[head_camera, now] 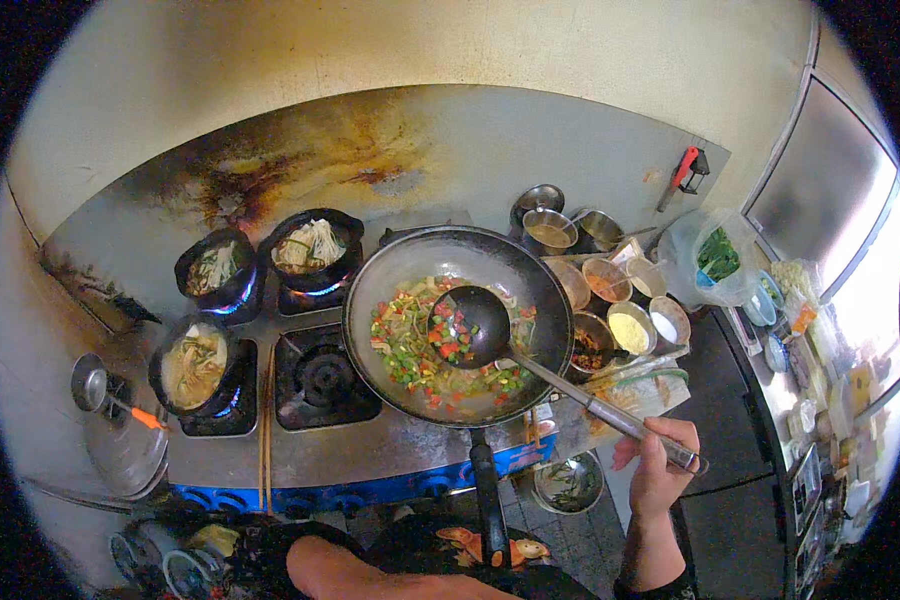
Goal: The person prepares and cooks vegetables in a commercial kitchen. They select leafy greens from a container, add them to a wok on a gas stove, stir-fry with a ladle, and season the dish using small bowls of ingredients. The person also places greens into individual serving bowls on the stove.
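Observation:
My right hand (660, 457) grips the metal handle of a ladle (480, 326), whose dark bowl rests inside a large wok (544, 277). Chopped vegetables (420, 371) in green, red and yellow lie in some liquid in the wok. Part of this mix fills one side of the ladle bowl. The wok's long dark handle (486, 480) points towards me, with nobody's hand on it. Along the bottom edge crosses a bare forearm (375, 577), seemingly my left; its hand is out of view.
Three dark pots (195, 367) (315, 251) (217, 271) of food stand over lit burners at left. Long chopsticks (266, 427) lie beside a bare burner (328, 377). Several seasoning bowls (631, 330) crowd the wok's right side. A glass lid (124, 450) sits far left.

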Demonstrator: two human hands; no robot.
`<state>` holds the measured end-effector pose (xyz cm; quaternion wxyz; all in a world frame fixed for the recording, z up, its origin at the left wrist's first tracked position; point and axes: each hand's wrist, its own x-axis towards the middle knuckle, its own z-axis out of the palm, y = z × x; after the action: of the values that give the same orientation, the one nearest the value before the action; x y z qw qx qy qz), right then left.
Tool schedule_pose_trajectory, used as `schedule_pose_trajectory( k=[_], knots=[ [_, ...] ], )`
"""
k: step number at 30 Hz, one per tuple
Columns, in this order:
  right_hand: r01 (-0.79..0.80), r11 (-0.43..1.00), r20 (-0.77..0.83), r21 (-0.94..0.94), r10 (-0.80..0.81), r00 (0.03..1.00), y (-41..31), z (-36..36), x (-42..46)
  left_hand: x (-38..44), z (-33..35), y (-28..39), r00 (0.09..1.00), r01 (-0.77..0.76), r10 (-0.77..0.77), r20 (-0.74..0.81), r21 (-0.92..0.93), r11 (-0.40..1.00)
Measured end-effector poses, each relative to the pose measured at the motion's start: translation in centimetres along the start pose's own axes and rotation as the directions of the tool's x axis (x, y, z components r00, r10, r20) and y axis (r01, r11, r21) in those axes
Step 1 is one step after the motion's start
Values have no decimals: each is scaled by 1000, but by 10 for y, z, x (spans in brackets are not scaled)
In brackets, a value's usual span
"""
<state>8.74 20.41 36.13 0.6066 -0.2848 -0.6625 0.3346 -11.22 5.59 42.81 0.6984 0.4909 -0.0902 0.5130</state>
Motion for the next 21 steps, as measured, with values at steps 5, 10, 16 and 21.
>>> schedule_pose_trajectory(
  k=[5, 10, 16, 21],
  knots=[
    [-44, 999, -24, 23, 44, 999, 3, -2, -1, -2, -16, 9, 1000, 8, -9, 8, 124, 992],
    [-93, 992, -2, 80, 94, 996, 6, -12, 0, -25, -28, 14, 908, 274, -198, -370, 164, 948],
    [-90, 995, 21, 31, 89, 996, 12, -9, 1, -68, -41, 0, 759, 224, -36, -650, 210, 952],
    [-160, 980, -14, 116, 163, 987, 3, 2, 0, -92, -53, -14, 662, 161, 101, -742, 273, 949]
  ],
)
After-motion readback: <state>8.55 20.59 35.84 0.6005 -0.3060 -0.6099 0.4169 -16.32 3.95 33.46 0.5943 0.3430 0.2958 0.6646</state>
